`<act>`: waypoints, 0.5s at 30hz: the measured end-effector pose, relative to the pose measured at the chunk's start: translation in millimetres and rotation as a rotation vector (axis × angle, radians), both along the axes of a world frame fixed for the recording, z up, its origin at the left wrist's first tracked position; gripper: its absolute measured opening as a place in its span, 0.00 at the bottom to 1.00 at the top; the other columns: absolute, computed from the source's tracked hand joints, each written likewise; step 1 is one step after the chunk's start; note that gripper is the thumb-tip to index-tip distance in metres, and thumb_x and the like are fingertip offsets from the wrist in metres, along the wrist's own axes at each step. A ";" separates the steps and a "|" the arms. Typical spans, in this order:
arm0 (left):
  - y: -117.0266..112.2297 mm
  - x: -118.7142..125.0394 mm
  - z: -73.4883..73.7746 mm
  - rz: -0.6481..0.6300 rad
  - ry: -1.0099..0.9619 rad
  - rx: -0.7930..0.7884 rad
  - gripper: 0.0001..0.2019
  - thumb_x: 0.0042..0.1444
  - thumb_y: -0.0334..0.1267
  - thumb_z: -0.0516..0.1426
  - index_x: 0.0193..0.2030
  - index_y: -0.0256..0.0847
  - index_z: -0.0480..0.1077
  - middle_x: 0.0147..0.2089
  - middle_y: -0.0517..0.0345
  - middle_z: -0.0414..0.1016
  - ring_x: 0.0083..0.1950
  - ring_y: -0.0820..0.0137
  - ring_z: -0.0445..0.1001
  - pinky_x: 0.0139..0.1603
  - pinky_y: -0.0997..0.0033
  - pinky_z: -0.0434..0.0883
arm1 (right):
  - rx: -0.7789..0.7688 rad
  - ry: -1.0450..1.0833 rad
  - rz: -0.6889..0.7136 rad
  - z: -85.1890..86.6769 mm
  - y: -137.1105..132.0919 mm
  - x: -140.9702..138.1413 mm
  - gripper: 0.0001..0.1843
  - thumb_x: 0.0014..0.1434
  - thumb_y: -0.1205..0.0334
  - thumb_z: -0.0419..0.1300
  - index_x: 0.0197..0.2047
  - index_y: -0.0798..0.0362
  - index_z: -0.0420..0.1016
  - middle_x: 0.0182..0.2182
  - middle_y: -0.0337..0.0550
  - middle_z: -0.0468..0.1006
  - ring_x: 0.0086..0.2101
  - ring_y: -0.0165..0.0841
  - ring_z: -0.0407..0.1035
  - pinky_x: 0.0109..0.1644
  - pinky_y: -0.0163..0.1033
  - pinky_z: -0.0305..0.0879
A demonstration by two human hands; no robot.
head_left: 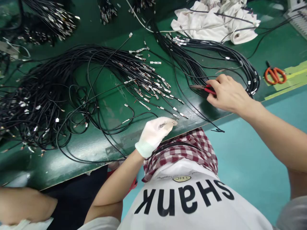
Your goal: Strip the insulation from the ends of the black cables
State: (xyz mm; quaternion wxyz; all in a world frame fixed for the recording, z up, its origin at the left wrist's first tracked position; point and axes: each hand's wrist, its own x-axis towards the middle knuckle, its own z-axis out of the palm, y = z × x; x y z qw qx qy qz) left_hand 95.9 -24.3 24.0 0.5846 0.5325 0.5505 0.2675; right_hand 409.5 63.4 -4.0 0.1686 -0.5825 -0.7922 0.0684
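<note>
My left hand (pixel 155 133) wears a white glove and rests at the table's front edge, its fingers pinched on a small metal terminal at the tip. My bare right hand (pixel 226 93) lies further right on the table, closed round the red handles of a pair of pliers (pixel 202 88) whose dark jaws point left. Black wires with metal terminals (pixel 148 81) fan out between and above both hands. A red checked cloth (pixel 184 148) lies on my lap just below the left hand.
The green table (pixel 100 145) carries a large tangle of black wires (pixel 35 105) at left, more bundles at the back, a white cloth (pixel 211 22) at back right and orange-handled scissors (pixel 275 75) on yellow tape at far right. Teal floor shows right.
</note>
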 end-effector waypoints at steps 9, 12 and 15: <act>-4.2 -10.7 7.9 -0.103 0.033 0.141 0.09 0.59 0.40 0.59 0.40 0.39 0.79 0.42 0.57 0.83 0.42 0.68 0.79 0.45 0.74 0.75 | -0.453 0.656 0.129 12.2 -62.9 -17.0 0.19 0.64 0.51 0.59 0.55 0.47 0.67 0.48 0.45 0.77 0.45 0.39 0.73 0.49 0.45 0.70; -8.5 -11.5 19.0 -0.175 0.105 0.174 0.10 0.61 0.37 0.56 0.38 0.40 0.79 0.40 0.60 0.82 0.41 0.69 0.79 0.47 0.73 0.74 | -0.614 0.605 0.272 21.1 -91.3 -31.6 0.19 0.63 0.53 0.61 0.56 0.45 0.67 0.46 0.44 0.77 0.42 0.38 0.73 0.43 0.43 0.72; -13.3 -11.1 27.6 -0.208 0.131 0.200 0.11 0.63 0.36 0.54 0.37 0.41 0.79 0.38 0.60 0.82 0.40 0.69 0.79 0.46 0.74 0.74 | -0.482 0.328 0.370 31.5 -107.1 -42.5 0.22 0.60 0.56 0.63 0.57 0.45 0.69 0.44 0.46 0.76 0.40 0.40 0.72 0.41 0.44 0.71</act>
